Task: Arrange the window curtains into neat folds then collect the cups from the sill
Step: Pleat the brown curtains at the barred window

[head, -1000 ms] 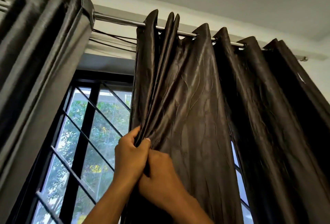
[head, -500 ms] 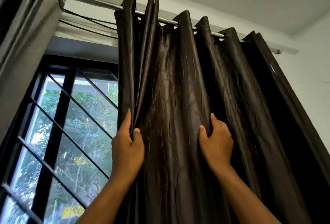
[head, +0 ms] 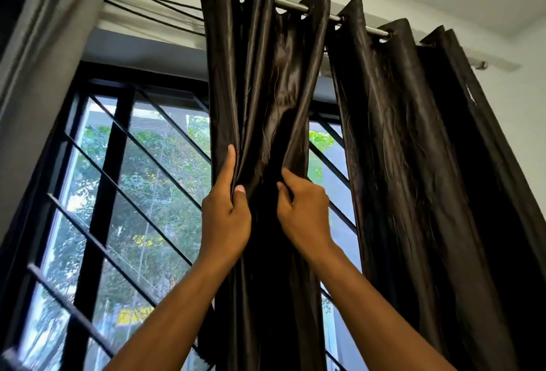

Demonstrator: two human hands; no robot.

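Far to the left of my fingers hangs the grey, blurred second curtain panel (head: 44,54), and behind my left forearm runs the black window grille of diagonal bars (head: 124,181).

My left hand (head: 226,217) pinches the leading edge of the dark brown satin eyelet curtain (head: 266,99), thumb in front and index finger stretched up along the hem. If that pinch loosens, I judge the slippery cloth will slide out and the gathered pleats will spring apart.

Just beside it, my right hand (head: 305,211) has its fingers (head: 285,177) curled into the next fold, drawing it toward the left bundle. Pulling sideways too hard could tilt an eyelet and jam it on the silver metal curtain rod (head: 291,5) above my fingers, or strain the rod's bracket, which I cannot see clearly.

To the right of my fingers a gap shows the window, then the remaining loose folds of the same curtain (head: 413,149) hang uneven. Dragging them over unevenly would leave crooked pleats.

The cups and the sill are below my hands and out of sight, so a swinging hem could knock them without my noticing.
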